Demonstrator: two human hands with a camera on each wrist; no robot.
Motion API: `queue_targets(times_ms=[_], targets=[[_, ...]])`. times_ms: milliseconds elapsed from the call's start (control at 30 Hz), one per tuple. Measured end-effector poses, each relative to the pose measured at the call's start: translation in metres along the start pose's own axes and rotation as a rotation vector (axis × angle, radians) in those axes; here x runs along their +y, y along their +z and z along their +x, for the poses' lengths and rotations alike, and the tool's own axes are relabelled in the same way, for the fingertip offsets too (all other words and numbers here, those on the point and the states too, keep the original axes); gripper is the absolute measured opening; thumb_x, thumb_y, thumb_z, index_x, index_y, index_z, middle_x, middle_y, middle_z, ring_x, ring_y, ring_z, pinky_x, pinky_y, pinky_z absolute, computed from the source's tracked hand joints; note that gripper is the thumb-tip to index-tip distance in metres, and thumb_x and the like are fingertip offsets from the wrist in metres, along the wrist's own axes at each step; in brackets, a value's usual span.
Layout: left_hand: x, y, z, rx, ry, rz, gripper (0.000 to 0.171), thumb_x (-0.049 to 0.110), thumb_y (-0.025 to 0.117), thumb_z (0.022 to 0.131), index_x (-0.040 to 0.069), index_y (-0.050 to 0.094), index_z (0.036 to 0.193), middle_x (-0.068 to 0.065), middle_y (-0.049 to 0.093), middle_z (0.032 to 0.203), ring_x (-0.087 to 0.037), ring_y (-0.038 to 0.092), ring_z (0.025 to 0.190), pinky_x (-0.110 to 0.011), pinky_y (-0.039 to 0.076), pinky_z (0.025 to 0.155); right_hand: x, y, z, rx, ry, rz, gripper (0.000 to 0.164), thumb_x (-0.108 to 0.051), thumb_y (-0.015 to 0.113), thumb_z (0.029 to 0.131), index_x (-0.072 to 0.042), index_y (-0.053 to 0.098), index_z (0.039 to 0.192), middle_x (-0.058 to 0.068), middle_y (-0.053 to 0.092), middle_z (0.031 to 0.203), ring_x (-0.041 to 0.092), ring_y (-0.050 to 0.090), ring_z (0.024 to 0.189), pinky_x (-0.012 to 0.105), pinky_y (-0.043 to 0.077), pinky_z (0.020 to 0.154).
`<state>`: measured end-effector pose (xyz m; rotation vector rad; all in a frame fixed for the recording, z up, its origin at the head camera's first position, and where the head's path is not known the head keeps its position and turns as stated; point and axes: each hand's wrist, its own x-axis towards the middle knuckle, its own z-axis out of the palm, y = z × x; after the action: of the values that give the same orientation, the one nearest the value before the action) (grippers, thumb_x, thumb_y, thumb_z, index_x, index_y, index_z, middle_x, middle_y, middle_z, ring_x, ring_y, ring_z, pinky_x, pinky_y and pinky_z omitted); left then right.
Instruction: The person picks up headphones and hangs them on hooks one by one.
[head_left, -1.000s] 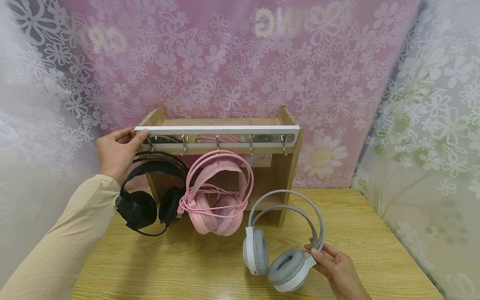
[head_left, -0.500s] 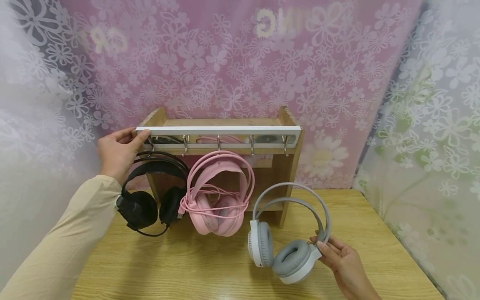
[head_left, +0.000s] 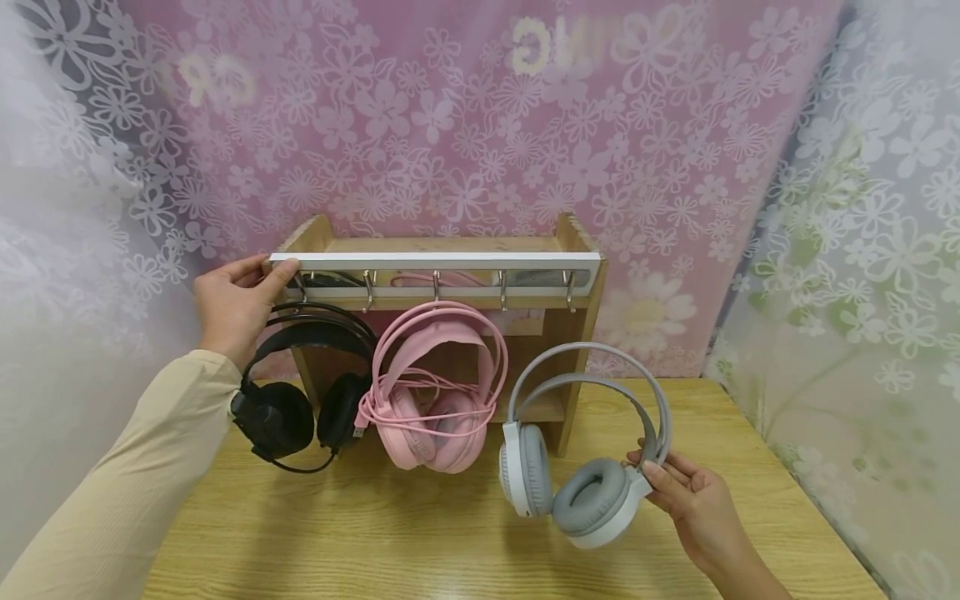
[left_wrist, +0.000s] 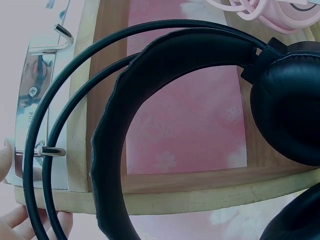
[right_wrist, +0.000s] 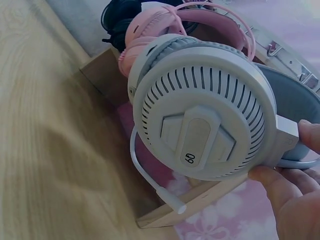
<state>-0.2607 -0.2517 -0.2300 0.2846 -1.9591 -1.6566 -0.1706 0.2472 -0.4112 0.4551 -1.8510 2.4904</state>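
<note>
My left hand (head_left: 234, 307) grips the left end of the silver hook rail (head_left: 465, 263) on a small wooden rack (head_left: 582, 367), thumb in front and fingers behind. Beside it, black headphones (head_left: 279, 421) hang from the leftmost hook (left_wrist: 52, 151). Pink headphones (head_left: 397, 437) with a looped cable hang from the middle hook. In my right hand (head_left: 703, 510), white and grey headphones (head_left: 600, 508) are pinched where the headband meets one ear cup. They are above the table, right of the pink pair, headband up. The right wrist view shows that ear cup's slotted outside (right_wrist: 200, 90) and a microphone boom (right_wrist: 172, 200).
Two bare hooks, one of them a metal hook (head_left: 570, 292), show at the rail's right end. The rack stands on a wood-grain table (head_left: 450, 542). A pink floral curtain (head_left: 450, 125) hangs behind, and a pale floral curtain (head_left: 885, 333) is at the right.
My right hand has raised the white and grey headphones and carried them slightly to the right. The left hand and the hanging headphones have stayed in place.
</note>
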Motion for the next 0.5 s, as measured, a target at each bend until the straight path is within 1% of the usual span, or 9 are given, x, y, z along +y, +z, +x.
queue_targets(times_ms=[33,133,233,267,500], targets=[[0.0,0.0,0.0,-0.001,0.003,0.01,0.066,0.037,0.078,0.077,0.007,0.058,0.132,-0.005,0.063,0.117,-0.004,0.06,0.093,-0.008,0.049,0.07,-0.002,0.0,0.001,-0.006,-0.007,-0.001,0.035,0.005,0.043,0.1,-0.016,0.067,0.116,0.002,0.071,0.108,0.014,0.067,0.101,0.028,0.054,0.085],[0.0,0.0,0.0,-0.001,-0.001,-0.003,0.065,0.035,0.079,0.077,0.006,0.058,0.132,-0.005,0.063,0.117,-0.005,0.06,0.093,-0.008,0.049,0.07,-0.008,0.0,0.005,-0.023,-0.025,-0.012,0.036,0.005,0.043,0.099,-0.016,0.067,0.117,0.002,0.071,0.107,0.014,0.067,0.101,0.027,0.054,0.085],[0.0,0.001,0.0,-0.002,0.005,0.006,0.066,0.036,0.079,0.078,0.006,0.058,0.132,-0.005,0.063,0.117,-0.004,0.06,0.092,-0.008,0.048,0.07,-0.013,0.0,0.008,-0.045,-0.037,-0.027,0.037,0.006,0.043,0.099,-0.016,0.066,0.118,0.002,0.071,0.108,0.015,0.067,0.102,0.027,0.053,0.086],[0.0,0.001,0.0,0.0,0.002,-0.006,0.065,0.035,0.079,0.078,0.006,0.058,0.132,-0.005,0.063,0.116,-0.004,0.06,0.092,-0.008,0.048,0.07,-0.016,-0.001,0.01,-0.052,-0.039,-0.027,0.037,0.006,0.042,0.099,-0.016,0.066,0.118,0.003,0.07,0.109,0.015,0.067,0.102,0.027,0.053,0.086],[0.0,0.0,0.0,0.01,-0.009,-0.028,0.064,0.033,0.08,0.077,0.007,0.059,0.131,-0.003,0.063,0.113,-0.005,0.06,0.092,-0.007,0.048,0.068,-0.033,0.002,0.02,-0.079,-0.026,-0.034,0.036,0.005,0.043,0.1,-0.015,0.065,0.119,0.006,0.07,0.111,0.018,0.067,0.103,0.027,0.052,0.088]])
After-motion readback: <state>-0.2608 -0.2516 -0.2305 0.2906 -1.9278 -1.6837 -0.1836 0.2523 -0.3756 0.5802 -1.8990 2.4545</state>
